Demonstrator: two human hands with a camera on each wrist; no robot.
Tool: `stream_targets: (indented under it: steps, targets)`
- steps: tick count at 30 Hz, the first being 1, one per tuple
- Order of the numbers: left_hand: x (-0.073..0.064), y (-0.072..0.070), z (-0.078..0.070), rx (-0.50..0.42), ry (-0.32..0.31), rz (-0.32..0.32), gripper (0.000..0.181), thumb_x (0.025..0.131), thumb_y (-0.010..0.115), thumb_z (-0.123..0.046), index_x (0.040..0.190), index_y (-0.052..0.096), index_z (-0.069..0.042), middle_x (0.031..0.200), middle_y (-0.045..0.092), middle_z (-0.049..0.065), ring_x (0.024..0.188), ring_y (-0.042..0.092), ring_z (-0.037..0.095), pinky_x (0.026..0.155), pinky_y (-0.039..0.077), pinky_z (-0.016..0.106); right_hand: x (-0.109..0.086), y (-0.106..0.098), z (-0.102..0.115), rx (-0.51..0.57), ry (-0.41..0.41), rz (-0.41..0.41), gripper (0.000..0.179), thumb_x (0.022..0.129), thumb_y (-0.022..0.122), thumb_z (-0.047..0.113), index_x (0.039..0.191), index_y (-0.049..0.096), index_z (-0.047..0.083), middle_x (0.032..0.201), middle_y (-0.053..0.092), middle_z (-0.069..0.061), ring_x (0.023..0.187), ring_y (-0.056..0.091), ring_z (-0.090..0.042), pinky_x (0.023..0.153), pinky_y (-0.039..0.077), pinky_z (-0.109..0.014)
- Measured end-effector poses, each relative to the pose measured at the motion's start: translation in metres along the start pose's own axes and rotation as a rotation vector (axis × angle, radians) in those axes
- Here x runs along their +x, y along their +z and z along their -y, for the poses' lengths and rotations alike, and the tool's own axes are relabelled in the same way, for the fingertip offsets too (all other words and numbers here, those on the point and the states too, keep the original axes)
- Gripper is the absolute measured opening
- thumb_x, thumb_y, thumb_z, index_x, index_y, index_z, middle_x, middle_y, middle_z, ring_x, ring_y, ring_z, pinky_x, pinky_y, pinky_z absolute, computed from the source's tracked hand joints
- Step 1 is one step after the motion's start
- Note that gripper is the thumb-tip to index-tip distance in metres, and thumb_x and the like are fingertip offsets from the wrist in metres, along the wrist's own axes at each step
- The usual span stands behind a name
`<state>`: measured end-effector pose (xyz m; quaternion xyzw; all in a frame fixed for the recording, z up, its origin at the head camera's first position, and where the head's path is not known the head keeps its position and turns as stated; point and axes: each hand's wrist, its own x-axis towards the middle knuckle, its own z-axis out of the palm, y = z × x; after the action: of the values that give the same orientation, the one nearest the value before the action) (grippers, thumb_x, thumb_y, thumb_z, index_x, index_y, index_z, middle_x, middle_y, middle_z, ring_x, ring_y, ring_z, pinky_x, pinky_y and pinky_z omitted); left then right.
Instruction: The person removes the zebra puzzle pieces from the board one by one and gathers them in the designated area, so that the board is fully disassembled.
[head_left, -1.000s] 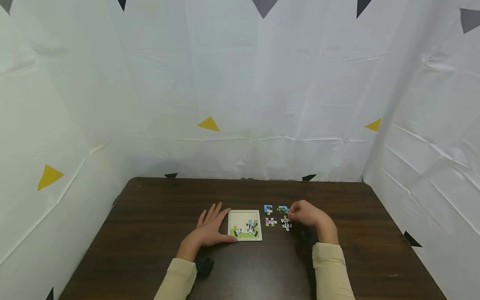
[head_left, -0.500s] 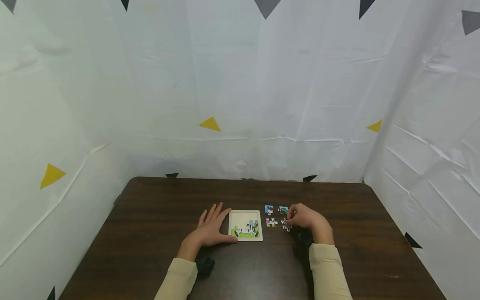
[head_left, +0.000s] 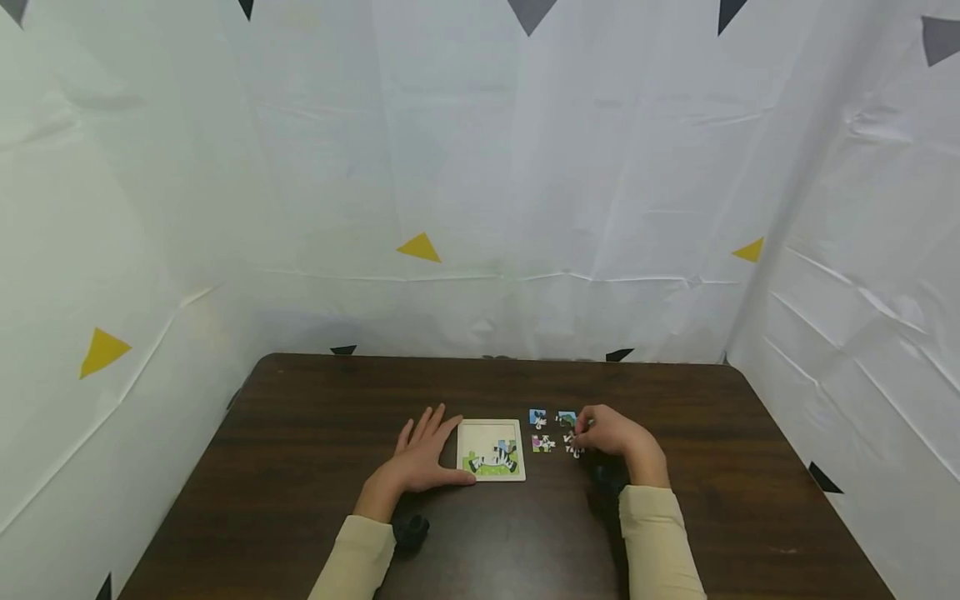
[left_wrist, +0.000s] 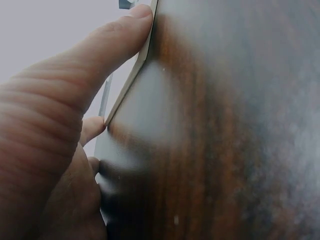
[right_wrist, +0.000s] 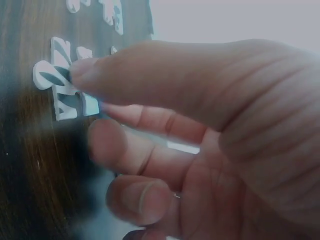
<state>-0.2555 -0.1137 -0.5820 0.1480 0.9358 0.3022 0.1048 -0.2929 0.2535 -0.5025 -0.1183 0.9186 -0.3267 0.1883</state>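
Observation:
A small square puzzle tray [head_left: 491,481] lies on the dark table, its lower part filled with pieces showing zebra legs and grass. My left hand [head_left: 408,467] spans its left side with straight, spread fingers. The thumb [left_wrist: 120,37] touches the near edge and the index finger reaches the far left corner. To the right of the tray, my right hand [head_left: 618,437] pinches a striped puzzle piece [right_wrist: 62,85] between thumb and index finger, low at the table. Loose beside it lie a blue piece [head_left: 537,418], a pink-and-green piece [head_left: 542,444] and a blue-and-green piece [head_left: 566,418].
The brown table [head_left: 510,550] carries everything. White sheeting [head_left: 480,167] with yellow and dark triangles stands behind it and on both sides. A dark wrist device [head_left: 410,532] sits under the left wrist.
My right hand has shifted slightly left and toward me, its fingertips now over the striped piece. The left hand and the tray have stayed in place.

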Motion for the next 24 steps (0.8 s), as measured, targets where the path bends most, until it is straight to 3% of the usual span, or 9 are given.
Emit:
stream_targets:
  steps: [7, 13, 24]
  targets:
    - [0.001, 0.000, 0.001, -0.006, -0.002, 0.004, 0.118, 0.080, 0.082, -0.074, 0.173, 0.027, -0.027, 0.184, 0.004, 0.008, 0.171, -0.002, 0.034, 0.133, -0.004, 0.065, 0.002, -0.006, 0.003, 0.000, -0.112, -0.101, 0.014, 0.099, 0.074, 0.011, 0.098, 0.066, 0.000, 0.085, 0.061, -0.007, 0.073, 0.052, -0.017, 0.066, 0.044, -0.033]
    - [0.001, 0.000, 0.002, -0.004, -0.003, 0.007, 0.119, 0.079, 0.082, -0.075, 0.173, 0.027, -0.027, 0.184, 0.003, 0.008, 0.171, -0.002, 0.034, 0.133, -0.004, 0.065, 0.009, 0.008, 0.019, -0.025, -0.096, -0.075, 0.015, 0.100, 0.074, 0.014, 0.102, 0.066, 0.002, 0.085, 0.059, -0.007, 0.071, 0.051, -0.017, 0.064, 0.044, -0.033]
    - [-0.002, -0.004, -0.003, 0.000, -0.007, 0.025, 0.120, 0.080, 0.079, -0.080, 0.173, 0.027, -0.025, 0.183, 0.004, 0.011, 0.170, -0.002, 0.037, 0.133, -0.006, 0.065, 0.024, 0.055, 0.062, -0.096, -0.131, 0.046, 0.021, 0.099, 0.078, 0.016, 0.115, 0.069, 0.006, 0.084, 0.061, -0.004, 0.069, 0.052, -0.016, 0.062, 0.043, -0.032]
